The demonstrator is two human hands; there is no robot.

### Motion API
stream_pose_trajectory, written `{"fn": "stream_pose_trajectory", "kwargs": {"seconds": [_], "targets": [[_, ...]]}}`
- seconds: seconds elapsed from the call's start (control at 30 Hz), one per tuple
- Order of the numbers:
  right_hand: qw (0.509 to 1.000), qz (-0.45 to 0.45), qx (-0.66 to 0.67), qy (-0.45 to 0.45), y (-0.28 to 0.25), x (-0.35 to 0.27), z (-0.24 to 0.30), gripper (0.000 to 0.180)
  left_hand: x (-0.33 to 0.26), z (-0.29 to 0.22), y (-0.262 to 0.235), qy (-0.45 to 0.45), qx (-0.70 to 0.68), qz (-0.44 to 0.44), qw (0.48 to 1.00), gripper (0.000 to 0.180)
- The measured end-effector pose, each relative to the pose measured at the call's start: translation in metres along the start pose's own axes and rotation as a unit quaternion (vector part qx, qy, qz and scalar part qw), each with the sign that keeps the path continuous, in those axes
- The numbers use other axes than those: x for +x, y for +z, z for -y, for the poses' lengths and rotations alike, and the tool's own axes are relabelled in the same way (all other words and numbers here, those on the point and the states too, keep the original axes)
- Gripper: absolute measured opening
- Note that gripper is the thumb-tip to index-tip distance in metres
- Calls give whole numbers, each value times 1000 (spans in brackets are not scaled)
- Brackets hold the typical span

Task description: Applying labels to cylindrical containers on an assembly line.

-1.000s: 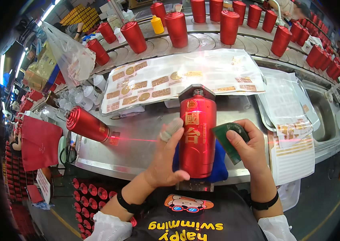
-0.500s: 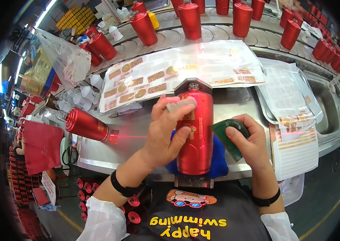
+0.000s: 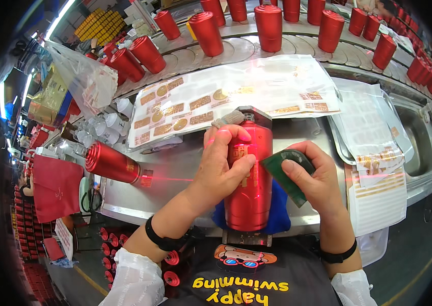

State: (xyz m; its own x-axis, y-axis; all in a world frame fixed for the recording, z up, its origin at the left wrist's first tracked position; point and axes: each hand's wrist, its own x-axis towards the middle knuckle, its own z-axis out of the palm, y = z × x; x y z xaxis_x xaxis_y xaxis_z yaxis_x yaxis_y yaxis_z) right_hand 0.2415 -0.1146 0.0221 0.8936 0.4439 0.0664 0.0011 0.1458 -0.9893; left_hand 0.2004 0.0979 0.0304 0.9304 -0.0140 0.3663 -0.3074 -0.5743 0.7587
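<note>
A shiny red bottle (image 3: 248, 206) lies in front of me in a dark metal holder (image 3: 249, 110), its neck pointing away. Gold characters run along its upper side. My left hand (image 3: 213, 166) curls over the bottle's left side, thumb and fingers pressing around the gold print. A greyish wrap (image 3: 228, 120) covers one of its fingertips. Between the thumb and fingers of my right hand (image 3: 320, 176) is a green flat scraper (image 3: 290, 176); its tip points at the bottle's right side. Blue cloth (image 3: 279, 206) shows beneath the bottle.
Another red bottle (image 3: 112, 162) lies to the left, a red laser line beside it. Beyond my hands spreads a sheet of gold decals (image 3: 190, 109). Red bottles stand on a curved conveyor (image 3: 244, 45). More sheets (image 3: 376, 199) and a sink (image 3: 417, 137) lie right.
My left thumb and fingers have shifted on the bottle, uncovering more gold print. The green scraper has come slightly closer to the bottle. Bottles on the conveyor have moved right.
</note>
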Motion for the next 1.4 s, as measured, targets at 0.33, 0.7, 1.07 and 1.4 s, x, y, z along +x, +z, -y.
{"fn": "stream_pose_trajectory", "kwargs": {"seconds": [0.33,0.7,1.07,1.4], "targets": [[999,25,-32,-1,-2,0,12,19,-6,0,-4,-70,-37,62,995,39],[999,28,20,22,-1,-10,7,20,-10,-15,1,-101,-93,27,990,40],[999,19,14,27,1,-23,8,22,-18,-4,-4,-63,-71,62,994,43],[998,49,-1,35,3,-32,7,21,-25,-20,-1,-3,-26,22,999,56]]}}
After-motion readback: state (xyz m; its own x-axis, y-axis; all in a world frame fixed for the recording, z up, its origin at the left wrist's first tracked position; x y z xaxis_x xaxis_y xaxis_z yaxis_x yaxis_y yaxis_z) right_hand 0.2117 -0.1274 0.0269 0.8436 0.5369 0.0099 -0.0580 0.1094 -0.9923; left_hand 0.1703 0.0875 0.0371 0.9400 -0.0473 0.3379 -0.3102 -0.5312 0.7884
